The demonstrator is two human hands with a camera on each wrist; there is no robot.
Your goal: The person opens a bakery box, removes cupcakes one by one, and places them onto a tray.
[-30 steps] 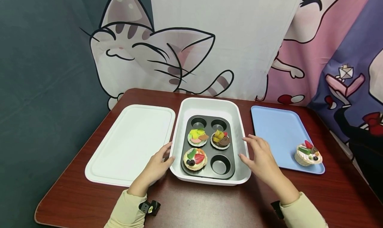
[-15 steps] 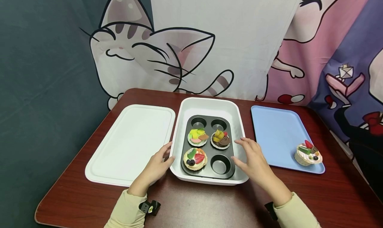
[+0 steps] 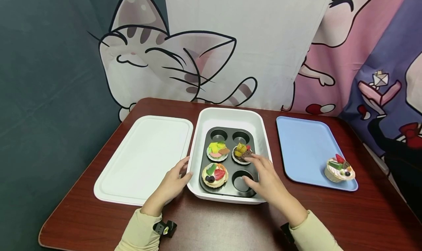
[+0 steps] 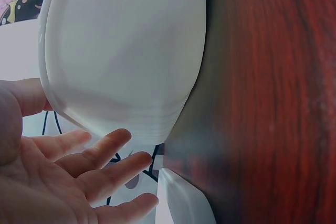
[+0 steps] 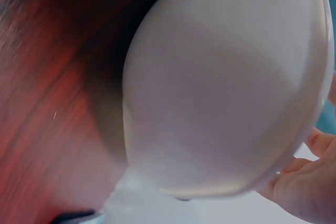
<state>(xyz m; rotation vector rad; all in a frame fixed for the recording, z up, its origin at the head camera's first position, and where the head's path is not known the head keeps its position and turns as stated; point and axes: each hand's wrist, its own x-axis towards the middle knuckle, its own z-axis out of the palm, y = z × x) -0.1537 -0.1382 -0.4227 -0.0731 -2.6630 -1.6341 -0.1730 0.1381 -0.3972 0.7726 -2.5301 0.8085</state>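
Observation:
A white basin (image 3: 227, 113) holds a dark muffin tin (image 3: 227, 170). Three toy cupcakes sit in its cups: one with yellow pieces (image 3: 217, 150), one with chocolate cream (image 3: 241, 153) and a larger fruit one (image 3: 215, 175). My left hand (image 3: 171, 183) rests at the basin's left rim; in the left wrist view its thumb is on the rim and the other fingers are spread. Over the tin's right side hovers my right hand (image 3: 267, 179), fingers loosely extended. Its index finger overlaps the chocolate cupcake, and its thumb is over the near right cup. Nothing shows between these fingers.
Left of the basin lies a white tray (image 3: 145, 159). On the right, a blue tray (image 3: 303, 145) carries another toy cupcake (image 3: 339, 169) near its front corner. All stand on a brown wooden table (image 3: 211, 229) before a curtain with cartoon prints.
My right hand has moved left from the basin's right rim to over the muffin tin's right cups. The left hand has stayed at the left rim.

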